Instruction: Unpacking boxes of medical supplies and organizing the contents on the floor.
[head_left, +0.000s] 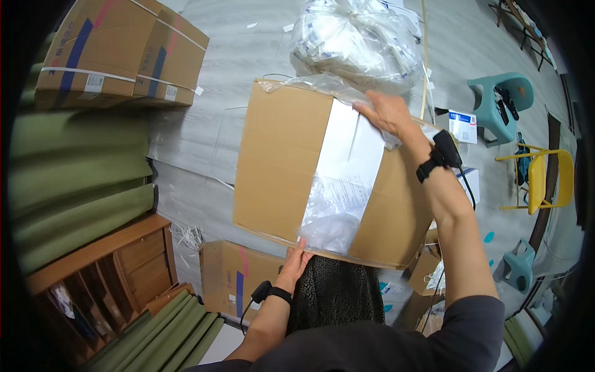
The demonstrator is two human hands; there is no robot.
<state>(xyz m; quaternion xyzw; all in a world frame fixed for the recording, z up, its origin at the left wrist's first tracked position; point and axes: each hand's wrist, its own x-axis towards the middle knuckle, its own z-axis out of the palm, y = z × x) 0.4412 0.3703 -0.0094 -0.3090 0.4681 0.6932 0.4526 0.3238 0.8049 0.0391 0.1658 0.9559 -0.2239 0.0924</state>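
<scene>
A large cardboard box point(282, 155) takes up the middle of the view, above my dark patterned clothing. Between its two brown flaps runs a strip of white paper point(347, 136). Clear plastic film point(331, 232) covers part of the paper and sticks out over the far edge. My left hand point(295, 263) holds the box's near edge, fingertips up against the cardboard. At the far edge my right hand point(387, 113) is on the box and the film, with thumb and forefinger over the paper; its other fingers are partly hidden. Both wrists wear black strapped devices.
A stuffed clear plastic bag point(356, 46) sits just beyond the box. Strapped cartons point(124, 56) stand far left, above green curtain fabric point(80, 180) and a wooden cabinet point(142, 251). Another carton point(238, 276) is near left. A teal stool point(496, 115) and yellow chair point(545, 180) stand right.
</scene>
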